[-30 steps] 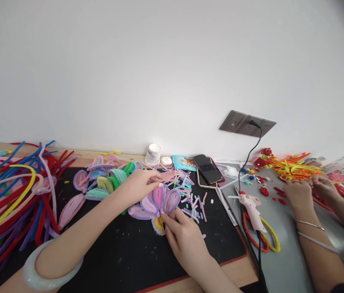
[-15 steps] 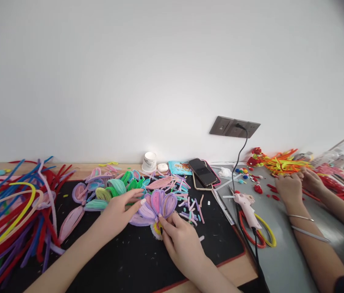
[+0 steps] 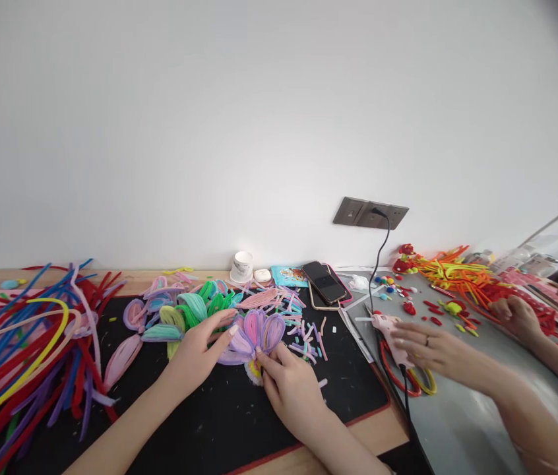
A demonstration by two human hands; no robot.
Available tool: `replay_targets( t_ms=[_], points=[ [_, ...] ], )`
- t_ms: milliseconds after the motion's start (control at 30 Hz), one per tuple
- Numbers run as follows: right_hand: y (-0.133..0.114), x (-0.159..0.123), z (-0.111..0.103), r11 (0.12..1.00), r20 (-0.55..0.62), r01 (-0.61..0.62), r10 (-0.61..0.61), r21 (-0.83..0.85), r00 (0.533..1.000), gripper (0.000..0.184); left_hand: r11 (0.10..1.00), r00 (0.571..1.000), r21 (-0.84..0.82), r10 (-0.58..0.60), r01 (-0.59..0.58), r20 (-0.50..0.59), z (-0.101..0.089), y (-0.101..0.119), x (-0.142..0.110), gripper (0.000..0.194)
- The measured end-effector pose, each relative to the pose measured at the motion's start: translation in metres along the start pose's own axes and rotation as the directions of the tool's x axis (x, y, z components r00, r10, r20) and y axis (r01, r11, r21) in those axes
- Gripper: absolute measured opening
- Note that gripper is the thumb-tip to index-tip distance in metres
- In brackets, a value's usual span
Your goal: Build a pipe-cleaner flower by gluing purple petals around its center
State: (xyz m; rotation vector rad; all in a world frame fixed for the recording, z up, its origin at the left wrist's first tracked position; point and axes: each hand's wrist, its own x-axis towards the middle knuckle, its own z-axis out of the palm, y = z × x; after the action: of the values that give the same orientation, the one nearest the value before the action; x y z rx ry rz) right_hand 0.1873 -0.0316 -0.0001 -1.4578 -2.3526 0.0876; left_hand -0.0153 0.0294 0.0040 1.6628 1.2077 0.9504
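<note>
My right hand (image 3: 293, 389) pinches a pipe-cleaner flower (image 3: 264, 333) near its centre. The flower has looped lilac, purple and pink petals, with a yellow and white part at its lower edge. Beside its left petals, my left hand (image 3: 202, 349) has its fingers stretched and apart, the thumb tip at a lilac petal. Behind that hand lies a pile of looped green and teal pipe-cleaner petals (image 3: 192, 307). To its left are pink and purple petals (image 3: 135, 313). All this rests on a black mat (image 3: 194, 429).
Loose pipe cleaners (image 3: 36, 343) heap up at left. Short cut pieces (image 3: 303, 343), a paper cup (image 3: 242, 267) and a phone (image 3: 326, 280) lie behind the flower. At right, a co-worker's hand (image 3: 427, 346) is at a corded glue gun (image 3: 390, 330).
The co-worker's near hand has moved left from the orange pipe cleaners to the glue gun. My view has shifted slightly. My hands and the flower keep nearly the same pose.
</note>
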Motion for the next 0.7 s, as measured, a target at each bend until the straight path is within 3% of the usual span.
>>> replay_targets(
  t_ms=[133, 233, 367, 433, 500, 600, 700],
  points=[
    [-0.001, -0.002, -0.005, 0.999, -0.044, -0.006, 0.007, 0.040, 0.999, 0.036, 0.996, 0.997, 0.076, 0.060, -0.056, -0.053, -0.006, 0.004, -0.002, 0.048],
    [-0.001, -0.004, -0.028, 0.989, -0.167, -0.035, 0.060, 0.145, 0.984, 0.036, 0.986, 0.982, 0.142, 0.114, -0.093, -0.148, -0.022, 0.013, -0.006, 0.046],
    [0.005, -0.013, -0.072, 0.962, -0.416, -0.058, 0.168, 0.266, 0.894, 0.024, 0.974, 0.946, 0.227, 0.094, -0.023, -0.309, -0.060, 0.031, -0.019, 0.041],
    [0.009, -0.021, -0.083, 0.950, -0.460, -0.102, 0.235, 0.296, 0.856, 0.017, 0.957, 0.914, 0.289, 0.080, 0.042, -0.397, -0.083, 0.040, -0.027, 0.037],
    [0.011, -0.030, -0.081, 0.930, -0.441, -0.171, 0.309, 0.325, 0.843, 0.023, 0.923, 0.896, 0.372, 0.079, 0.099, -0.437, -0.107, 0.048, -0.033, 0.035],
    [0.013, -0.045, -0.059, 0.883, -0.352, -0.251, 0.400, 0.398, 0.846, 0.036, 0.823, 0.845, 0.517, 0.088, 0.237, -0.527, -0.139, 0.055, -0.034, 0.032],
    [0.014, -0.056, -0.030, 0.843, -0.246, -0.284, 0.426, 0.456, 0.871, 0.042, 0.783, 0.919, 0.592, 0.072, 0.189, -0.388, -0.160, 0.052, -0.025, 0.033]
  ],
)
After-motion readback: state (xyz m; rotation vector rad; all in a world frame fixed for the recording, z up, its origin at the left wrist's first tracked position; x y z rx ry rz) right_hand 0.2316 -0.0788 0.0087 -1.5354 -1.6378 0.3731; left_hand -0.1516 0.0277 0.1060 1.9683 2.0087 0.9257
